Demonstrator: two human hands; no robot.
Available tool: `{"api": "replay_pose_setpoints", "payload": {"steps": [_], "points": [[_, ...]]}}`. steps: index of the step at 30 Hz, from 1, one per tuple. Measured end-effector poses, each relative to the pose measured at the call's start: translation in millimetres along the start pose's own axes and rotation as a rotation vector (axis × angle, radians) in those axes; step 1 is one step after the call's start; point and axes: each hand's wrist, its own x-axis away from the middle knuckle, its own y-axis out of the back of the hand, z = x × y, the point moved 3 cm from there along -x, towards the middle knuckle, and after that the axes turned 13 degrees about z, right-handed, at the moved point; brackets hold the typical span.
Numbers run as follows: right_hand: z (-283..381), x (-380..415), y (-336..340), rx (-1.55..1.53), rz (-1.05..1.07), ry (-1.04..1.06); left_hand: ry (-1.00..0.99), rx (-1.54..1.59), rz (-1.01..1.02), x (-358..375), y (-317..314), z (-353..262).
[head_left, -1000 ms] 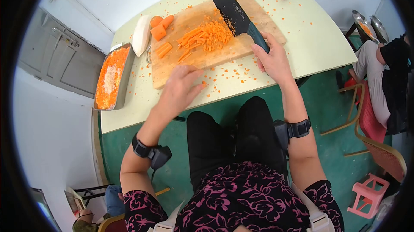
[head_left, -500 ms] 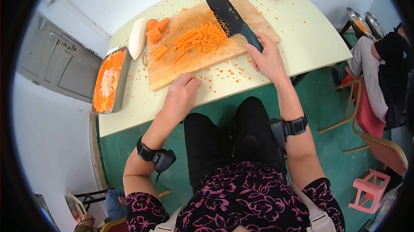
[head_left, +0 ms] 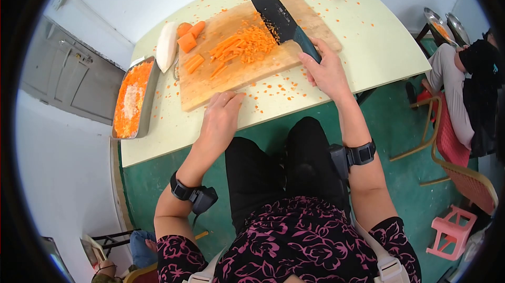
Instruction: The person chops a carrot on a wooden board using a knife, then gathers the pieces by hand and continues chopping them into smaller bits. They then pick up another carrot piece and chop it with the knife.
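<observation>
My right hand point(head_left: 327, 70) grips the green handle of a kitchen knife point(head_left: 273, 14). Its broad dark blade lies on the right part of the wooden cutting board point(head_left: 258, 74), with orange bits stuck to it. Left of the blade is a heap of carrot strips and chopped carrot point(head_left: 244, 44). Larger carrot pieces point(head_left: 187, 42) rest near the board's far left corner. At the board's near edge, my left hand point(head_left: 221, 117) is closed with its fingers curled together; anything inside them is hidden.
A peeled white radish point(head_left: 167, 46) lies left of the board. Beside it stands a metal tray point(head_left: 151, 93) of chopped carrot with a pale heap. Carrot bits dot the table point(head_left: 379, 51). A seated person point(head_left: 455, 83), a red chair point(head_left: 452, 143) and a pink stool point(head_left: 451, 232) are at right.
My left hand has shifted slightly along the board's near edge, and its wrist has turned a little. The right hand and the knife stay practically where they were.
</observation>
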Motion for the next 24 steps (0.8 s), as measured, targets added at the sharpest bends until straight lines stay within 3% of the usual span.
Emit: {"api": "replay_pose_setpoints", "payload": {"steps": [11, 13, 18, 21, 24], "points": [[-1, 0, 1, 0.020, -0.010, 0.014, -0.144, -0.098, 0.107, -39, -1, -1], [-1, 0, 1, 0.020, -0.016, 0.018, -0.178, -0.128, -0.010, -64, 7, 4], [1, 1, 1, 0.040, 0.002, 0.021, 0.131, 0.275, 0.013, -132, 15, 46], [2, 2, 1, 0.027, 0.002, 0.006, 0.267, 0.220, 0.002, -140, 26, 73], [0, 2, 1, -0.005, 0.002, -0.021, 0.173, 0.147, -0.018, -121, 26, 105]]}}
